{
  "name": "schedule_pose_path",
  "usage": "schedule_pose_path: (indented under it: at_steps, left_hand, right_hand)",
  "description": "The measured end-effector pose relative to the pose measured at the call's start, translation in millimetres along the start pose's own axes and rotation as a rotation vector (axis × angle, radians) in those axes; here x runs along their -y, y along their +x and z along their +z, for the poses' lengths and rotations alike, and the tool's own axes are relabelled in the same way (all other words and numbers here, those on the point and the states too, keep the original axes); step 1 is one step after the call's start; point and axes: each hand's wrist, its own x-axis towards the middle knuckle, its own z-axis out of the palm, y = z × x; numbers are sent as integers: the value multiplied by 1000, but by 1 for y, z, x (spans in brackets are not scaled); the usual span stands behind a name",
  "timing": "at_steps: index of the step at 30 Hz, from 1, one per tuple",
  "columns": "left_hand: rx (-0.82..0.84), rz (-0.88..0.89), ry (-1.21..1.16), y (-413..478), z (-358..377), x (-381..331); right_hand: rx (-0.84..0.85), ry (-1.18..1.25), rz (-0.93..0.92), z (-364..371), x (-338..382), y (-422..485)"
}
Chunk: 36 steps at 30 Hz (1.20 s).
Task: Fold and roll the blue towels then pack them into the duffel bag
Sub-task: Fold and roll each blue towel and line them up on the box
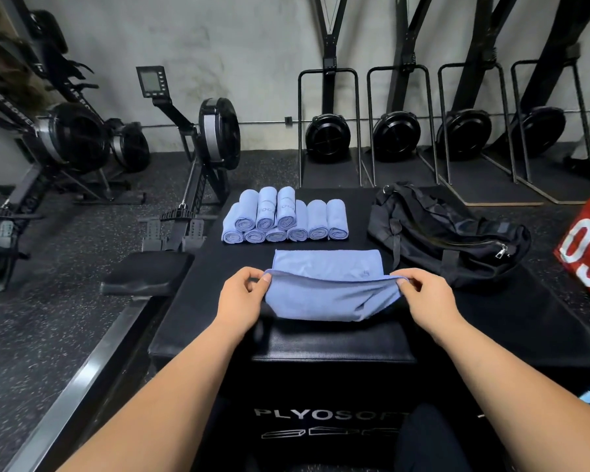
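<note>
A light-blue towel [327, 294] lies flat on the black surface [542, 318], its near half raised by both corners. Behind it are nine rolled towels [285, 216], six below and three on top. The black bag [447, 229] slumps to their right, apart from them.

Colours noted
Towels [324, 287] light blue; duffel bag [447, 233] black; plyo box [321, 369] black, white lettering; red box [586, 247], white numerals.

Rolled towels [285, 218] behind flat towel [327, 287]; bag [447, 233] right.
</note>
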Motion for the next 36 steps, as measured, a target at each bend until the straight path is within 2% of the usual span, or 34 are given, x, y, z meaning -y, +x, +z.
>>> schedule_pose_path:
  at_steps: [5, 8, 13, 22, 30, 33, 36]
  left_hand:
    - [-4, -98, -36, 21, 6, 3]
    - [16, -109, -17, 36, 11, 5]
    - [-27, -148, -27, 62, 24, 6]
    - [-131, -205, 109, 116, 51, -2]
    - [-78, -232, 331, 149, 77, 23]
    - [-103, -189, 374, 146, 87, 40]
    - [-142, -124, 393, 143, 92, 50]
  right_hand:
    - [-130, 248, 185, 9, 10, 13]
    - [-205, 188, 209, 14, 11, 22]
    - [-196, 150, 177, 31, 1, 43]
    - [-197, -178, 167, 57, 1, 112]
    - [-155, -544, 154, 89, -7, 141]
    - [-203, -598, 121, 105, -25, 133]
    - [-281, -547, 102, 116, -39, 127]
